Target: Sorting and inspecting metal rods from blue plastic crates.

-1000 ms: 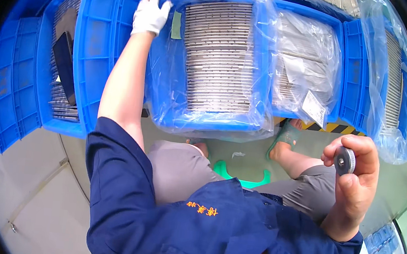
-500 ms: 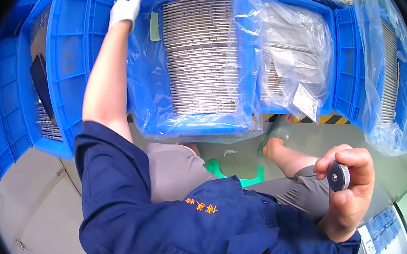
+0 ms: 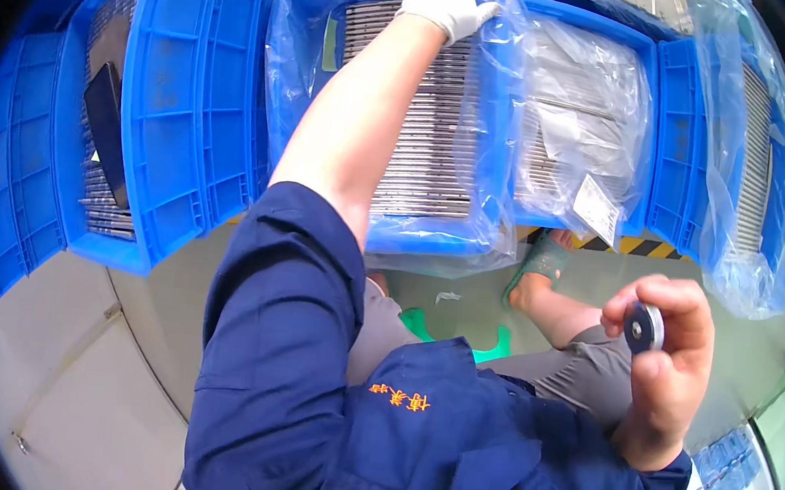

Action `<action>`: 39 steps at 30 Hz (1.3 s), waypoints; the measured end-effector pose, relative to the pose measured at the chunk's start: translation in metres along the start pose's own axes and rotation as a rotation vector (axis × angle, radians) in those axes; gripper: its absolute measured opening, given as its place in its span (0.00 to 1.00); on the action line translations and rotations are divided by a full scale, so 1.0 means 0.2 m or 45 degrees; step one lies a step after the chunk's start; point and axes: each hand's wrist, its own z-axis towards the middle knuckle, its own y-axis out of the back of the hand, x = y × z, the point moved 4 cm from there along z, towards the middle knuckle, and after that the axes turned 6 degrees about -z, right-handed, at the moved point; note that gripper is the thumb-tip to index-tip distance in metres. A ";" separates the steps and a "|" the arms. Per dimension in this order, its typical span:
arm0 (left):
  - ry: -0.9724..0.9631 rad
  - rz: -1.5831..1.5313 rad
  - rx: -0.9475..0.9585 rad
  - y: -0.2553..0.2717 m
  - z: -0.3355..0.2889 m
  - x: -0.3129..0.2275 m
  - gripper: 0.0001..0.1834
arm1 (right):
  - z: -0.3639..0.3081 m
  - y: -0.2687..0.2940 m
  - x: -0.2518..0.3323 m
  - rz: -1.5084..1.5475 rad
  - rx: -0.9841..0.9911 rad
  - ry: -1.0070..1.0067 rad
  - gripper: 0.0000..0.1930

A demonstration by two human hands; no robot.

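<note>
My left hand (image 3: 445, 0), in a white glove, reaches to the far end of a plastic-lined blue bin. Its fingers are spread, at or just above the far end of the rows of thin metal rods (image 3: 430, 144). Whether it touches the rods or the liner I cannot tell. Clear plastic liner (image 3: 489, 193) drapes over the walls of this bin. At the right, my bare right hand (image 3: 673, 356) pinches a small round disc (image 3: 638, 328) between thumb and fingers, over the floor. The disc has a dark face, a small centre hole and a silvery rim.
Right of the middle bin stands a blue bin (image 3: 648, 138) with plastic-covered rods and a white label (image 3: 597, 207). Another lined bin holds rods (image 3: 754, 159) farther right. At the left, a dark phone-like slab (image 3: 108, 129) lies in a blue bin (image 3: 163, 106). A green stool (image 3: 497, 344) shows below.
My left hand has moved right, from the middle bin's far left corner to over the rods' far end, its fingers now spread. My right hand still holds the disc, turned slightly.
</note>
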 end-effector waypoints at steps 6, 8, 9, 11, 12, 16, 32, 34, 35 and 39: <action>-0.075 0.015 -0.197 0.08 -0.21 0.19 0.23 | 0.01 0.01 0.00 -0.167 0.071 0.014 0.19; 0.156 -0.045 -0.229 0.16 -0.35 0.35 0.24 | -0.04 -0.02 0.01 -0.236 0.001 -0.013 0.19; 0.308 -0.008 -0.253 0.17 -0.45 0.46 0.25 | -0.04 -0.02 0.01 -0.247 0.028 -0.030 0.19; 0.503 0.019 -0.042 0.18 -0.59 0.56 0.24 | -0.05 -0.03 0.00 -0.204 0.050 0.030 0.17; 0.430 0.044 -0.007 0.16 -0.63 0.55 0.21 | -0.04 -0.03 -0.01 -0.225 0.066 0.015 0.17; 0.498 0.146 0.251 0.04 -0.66 0.49 0.20 | -0.05 -0.02 -0.08 -0.231 0.086 -0.002 0.17; 1.012 -0.392 0.313 -0.22 -0.67 0.80 0.37 | 0.00 -0.02 -0.08 -0.227 0.069 -0.042 0.17; 1.030 -0.385 0.315 -0.23 -0.69 0.83 0.37 | 0.00 -0.03 -0.08 -0.206 0.067 -0.052 0.17; 1.014 -0.385 0.293 -0.23 -0.70 0.81 0.37 | 0.00 -0.03 -0.08 -0.219 0.075 -0.027 0.17; 0.976 -0.503 0.203 -0.18 -0.66 0.73 0.33 | 0.00 -0.03 -0.08 -0.225 0.078 -0.023 0.17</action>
